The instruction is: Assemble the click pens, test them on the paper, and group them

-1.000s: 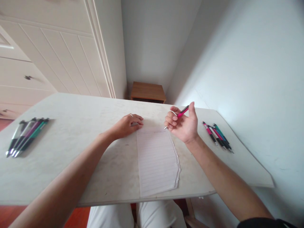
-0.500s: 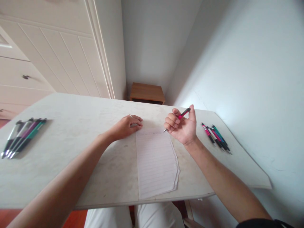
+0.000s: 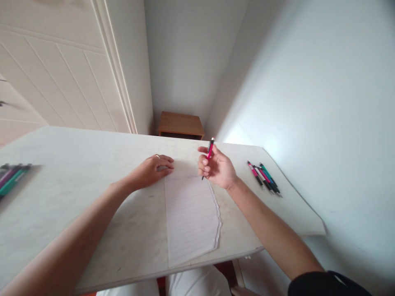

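A pink-and-black pen (image 3: 210, 149) is held in my right hand (image 3: 220, 167), tilted nearly upright above the upper right corner of the lined paper (image 3: 191, 218). The pen's lower tip shows beneath my curled fingers; whether it touches the sheet I cannot tell. My left hand (image 3: 156, 169), with a ring on one finger, rests with its fingers stretched out at the paper's upper left corner. The sheet has a torn, ragged right edge and a faint line of writing along its top.
Several pens in pink, white, blue and green (image 3: 264, 179) lie on the white table (image 3: 92, 164) at the right. More pens (image 3: 14, 181), purple and teal among them, lie at the left edge. A brown wooden cabinet (image 3: 181, 123) stands beyond the table, beside a wall (image 3: 308, 102).
The pen in my right hand has swung from a slant to nearly upright, its top end turning away from the thumb. The camera view has shifted right. My left hand stays by the paper.
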A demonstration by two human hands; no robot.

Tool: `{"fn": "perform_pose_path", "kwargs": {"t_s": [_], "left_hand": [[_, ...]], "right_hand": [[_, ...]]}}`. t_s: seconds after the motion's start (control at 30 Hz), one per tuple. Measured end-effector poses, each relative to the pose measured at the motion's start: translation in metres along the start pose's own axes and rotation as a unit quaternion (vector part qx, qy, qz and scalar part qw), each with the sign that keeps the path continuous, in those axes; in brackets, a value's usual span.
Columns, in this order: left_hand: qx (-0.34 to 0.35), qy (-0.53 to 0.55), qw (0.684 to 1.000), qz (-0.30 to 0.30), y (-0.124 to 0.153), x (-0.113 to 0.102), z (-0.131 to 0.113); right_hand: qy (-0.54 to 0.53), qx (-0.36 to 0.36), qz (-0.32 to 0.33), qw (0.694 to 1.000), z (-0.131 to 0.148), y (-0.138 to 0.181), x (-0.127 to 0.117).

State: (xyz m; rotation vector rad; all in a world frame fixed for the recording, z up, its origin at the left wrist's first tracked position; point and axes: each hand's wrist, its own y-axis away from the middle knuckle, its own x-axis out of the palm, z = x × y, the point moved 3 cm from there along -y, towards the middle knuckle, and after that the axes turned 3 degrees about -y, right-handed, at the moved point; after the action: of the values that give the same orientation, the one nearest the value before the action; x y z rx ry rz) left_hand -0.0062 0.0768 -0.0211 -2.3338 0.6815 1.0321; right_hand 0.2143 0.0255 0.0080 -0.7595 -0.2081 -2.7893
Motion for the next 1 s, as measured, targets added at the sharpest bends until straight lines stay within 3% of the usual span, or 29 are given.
{"fn": "perform_pose_path", "kwargs": {"t_s": [0.13,0.23,0.37,0.43,0.5,0.6,0.8,1.0], "left_hand": [[0.001,-0.003,1.000,-0.001,-0.001,0.001,0.005],[0.001,0.001,1.000,0.003,-0.001,0.000,0.006],[-0.010,-0.003,1.000,0.014,-0.001,-0.002,0.005],[-0.014,-0.003,1.000,0.016,0.000,-0.002,0.005],[-0.014,0.001,1.000,0.014,0.000,-0.002,0.006],[-0.004,0.005,1.000,0.007,0.000,0.000,0.010],[0.020,-0.003,1.000,0.000,-0.001,0.003,0.014],[0.015,0.002,1.000,-0.006,-0.002,0.001,0.010]], "right_hand": [[0.147,0.015,-0.026,0.989,-0.004,-0.006,-0.013],[0.300,-0.022,-0.075,0.951,-0.003,-0.010,-0.027],[0.380,-0.039,-0.126,0.916,0.001,-0.012,-0.042],[0.444,-0.088,-0.136,0.881,0.008,-0.011,-0.047],[0.522,-0.143,-0.150,0.827,0.017,-0.007,-0.049],[0.596,-0.177,-0.178,0.763,0.025,0.002,-0.054],[0.608,-0.136,-0.250,0.741,0.037,0.031,-0.077],[0.675,-0.046,-0.254,0.692,0.052,0.066,-0.115]]}}
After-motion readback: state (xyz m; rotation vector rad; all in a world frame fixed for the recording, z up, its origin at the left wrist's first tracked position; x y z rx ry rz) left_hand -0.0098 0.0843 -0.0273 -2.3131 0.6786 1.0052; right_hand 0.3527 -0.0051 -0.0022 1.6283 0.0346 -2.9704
